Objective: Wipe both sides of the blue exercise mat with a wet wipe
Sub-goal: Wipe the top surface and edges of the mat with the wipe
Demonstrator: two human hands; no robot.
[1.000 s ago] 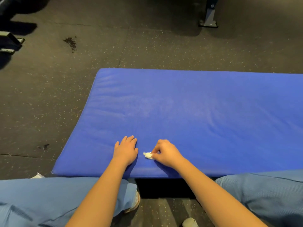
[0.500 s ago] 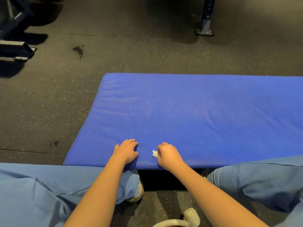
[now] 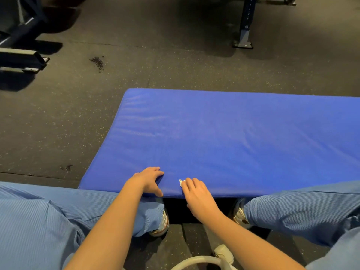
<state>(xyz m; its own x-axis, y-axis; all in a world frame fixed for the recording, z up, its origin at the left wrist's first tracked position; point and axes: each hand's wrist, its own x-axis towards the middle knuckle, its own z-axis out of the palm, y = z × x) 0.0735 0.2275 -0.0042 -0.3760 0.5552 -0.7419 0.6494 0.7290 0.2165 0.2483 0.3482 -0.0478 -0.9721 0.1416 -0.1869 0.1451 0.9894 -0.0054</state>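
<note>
Hands slid back to mat (image 3: 233,143) edge | left hand (image 3: 149,181) fingers apparently grip it | right hand (image 3: 196,195) fingers pinch wipe (image 3: 181,182)

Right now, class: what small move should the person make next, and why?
Probably lift the near edge to start turning the mat over. The left hand holds that edge, thumb over the rim, and the right hand pinches the wipe beside it, so both seem placed for a flip.
</note>
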